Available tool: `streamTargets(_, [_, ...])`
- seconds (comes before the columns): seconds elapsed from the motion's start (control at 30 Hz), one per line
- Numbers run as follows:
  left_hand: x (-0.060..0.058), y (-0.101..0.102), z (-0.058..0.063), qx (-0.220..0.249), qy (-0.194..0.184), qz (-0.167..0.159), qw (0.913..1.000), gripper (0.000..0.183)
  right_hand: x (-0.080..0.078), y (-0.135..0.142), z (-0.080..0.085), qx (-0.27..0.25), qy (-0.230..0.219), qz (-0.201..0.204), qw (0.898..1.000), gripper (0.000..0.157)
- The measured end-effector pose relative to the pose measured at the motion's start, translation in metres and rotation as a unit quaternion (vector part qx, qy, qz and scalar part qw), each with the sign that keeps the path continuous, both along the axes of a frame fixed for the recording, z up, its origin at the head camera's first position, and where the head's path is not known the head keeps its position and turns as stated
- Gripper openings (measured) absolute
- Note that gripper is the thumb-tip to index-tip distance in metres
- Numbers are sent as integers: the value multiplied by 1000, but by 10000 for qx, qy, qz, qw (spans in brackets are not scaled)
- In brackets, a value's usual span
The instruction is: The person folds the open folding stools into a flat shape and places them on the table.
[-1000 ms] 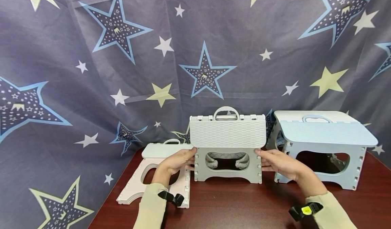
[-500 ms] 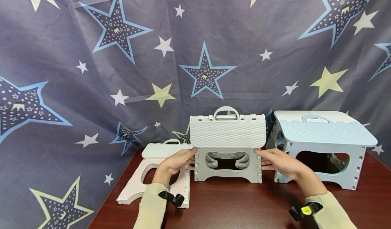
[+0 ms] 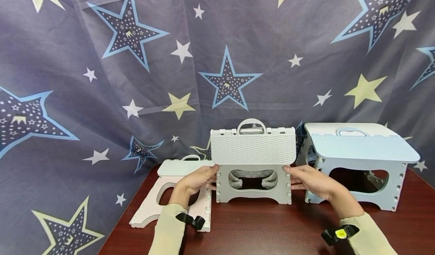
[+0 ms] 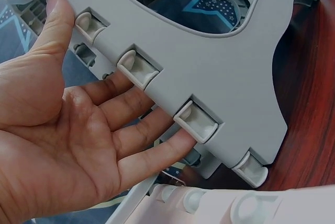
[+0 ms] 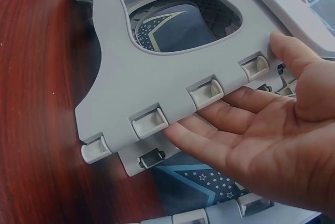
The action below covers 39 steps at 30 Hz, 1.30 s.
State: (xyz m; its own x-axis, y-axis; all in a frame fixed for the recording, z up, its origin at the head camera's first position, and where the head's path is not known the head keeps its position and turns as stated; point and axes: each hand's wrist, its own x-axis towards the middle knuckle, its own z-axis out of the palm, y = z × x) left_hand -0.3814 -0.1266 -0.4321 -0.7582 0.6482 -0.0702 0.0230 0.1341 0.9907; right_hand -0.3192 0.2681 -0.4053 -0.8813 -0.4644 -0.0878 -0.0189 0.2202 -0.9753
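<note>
Nothing visibly moved | 1 grey stool (image 3: 253, 147), 1 pink stool (image 3: 171, 169), 1 blue stool (image 3: 363, 148) | left grip (image 3: 199, 177), right grip (image 3: 312, 179) holding grey stool, thumbs foremost

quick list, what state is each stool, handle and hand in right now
grey stool: standing, only partly unfolded
grey handle: raised
blue stool: standing, fully unfolded
blue handle: lying flat
pink stool: folded
pink handle: sticking out
left hand: gripping grey stool's left edge
right hand: gripping grey stool's right edge
</note>
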Motion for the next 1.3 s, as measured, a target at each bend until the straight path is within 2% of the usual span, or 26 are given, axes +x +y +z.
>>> streamTargets(0.1, [1, 0, 1, 15, -11, -38, 10000, 74, 0, 0, 0, -42, -25, 43, 10000, 30])
streamTargets(0.27, [2, -1, 2, 13, -38, -20, 10000, 71, 0, 0, 0, -42, -28, 44, 10000, 31])
streamTargets(0.53, [1, 0, 1, -66, -5, 104, 9999, 84, 1, -1, 1, -5, 11, -55, 10000, 41])
streamTargets(0.7, [0, 1, 0, -79, -44, 137, 9999, 74, 1, -4, 0, 84, 64, -181, 9998, 44])
streamTargets(0.87, [0, 2, 0, -62, -88, 240, 9997, 65, 2, -5, -2, 151, 95, -372, 9991, 58])
streamTargets(1.13, [1, 4, 0, 43, -177, 404, 9990, 61, 2, -6, -2, 129, 75, -439, 9989, 59])
streamTargets(1.3, [1, 3, 2, 49, -213, 561, 9982, 65, 4, -7, 0, 132, 79, -530, 9985, 64])
